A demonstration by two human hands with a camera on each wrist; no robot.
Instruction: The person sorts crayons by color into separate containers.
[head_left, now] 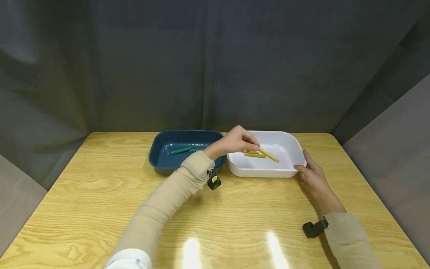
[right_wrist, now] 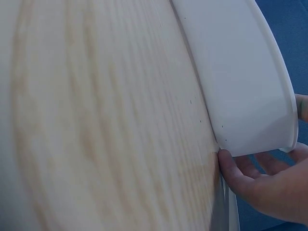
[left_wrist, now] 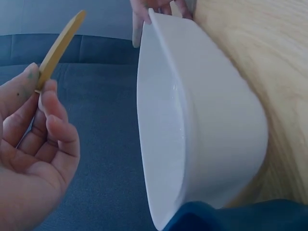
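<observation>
Glossy wood-grain table (head_left: 100,194), smooth plastic white tray (head_left: 268,172), blue tray (head_left: 158,164), matt cloth backdrop (head_left: 168,67)

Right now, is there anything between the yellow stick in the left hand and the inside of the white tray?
Nothing visible. The left hand pinches the flat yellow stick directly over the white plastic tray, where other yellow sticks already lie. The right hand only touches the tray's outer corner.
</observation>
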